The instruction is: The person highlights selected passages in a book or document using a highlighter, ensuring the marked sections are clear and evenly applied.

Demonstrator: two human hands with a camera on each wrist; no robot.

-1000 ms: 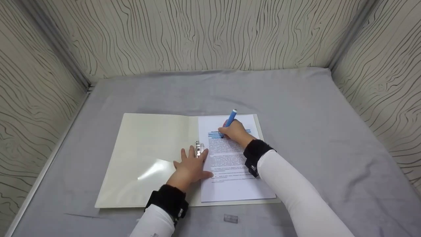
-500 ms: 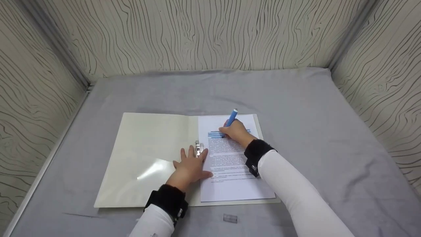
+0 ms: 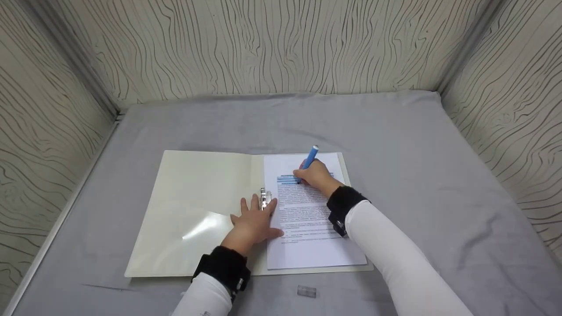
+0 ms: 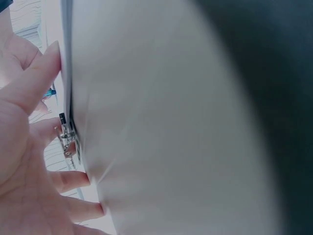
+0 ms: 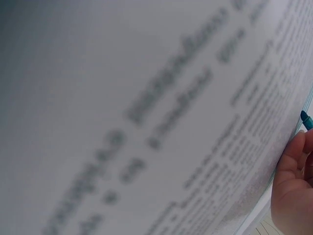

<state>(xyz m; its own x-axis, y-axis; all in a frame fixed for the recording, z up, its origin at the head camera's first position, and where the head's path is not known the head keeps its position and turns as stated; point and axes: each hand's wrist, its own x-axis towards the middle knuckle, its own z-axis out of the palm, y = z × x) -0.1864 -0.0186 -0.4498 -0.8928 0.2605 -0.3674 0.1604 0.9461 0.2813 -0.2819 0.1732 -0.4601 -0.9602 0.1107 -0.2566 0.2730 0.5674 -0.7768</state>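
A blue marker (image 3: 311, 156) is pinched in my right hand (image 3: 317, 175), its dark tip down at the printed text near the top of the paper stack (image 3: 316, 254). Several lines there carry blue highlighting (image 3: 287, 179). In the right wrist view the marker's tip (image 5: 305, 117) shows beyond the fingers. My left hand (image 3: 252, 224) lies with spread fingers across the spine of the open white binder (image 3: 193, 184), beside the metal clip (image 3: 263, 197), its thumb on the paper's left edge. The left wrist view shows the clip (image 4: 67, 142) between the spread fingers.
A clear grey marker cap (image 3: 307, 291) lies on the grey cloth (image 3: 421, 175) in front of the binder. Wood-patterned walls (image 3: 281, 48) stand behind and on both sides. White sleeves and black wrist straps cover both forearms.
My right hand and the marker have slid slightly to the right along a text line. The left hand stays in place on the binder.
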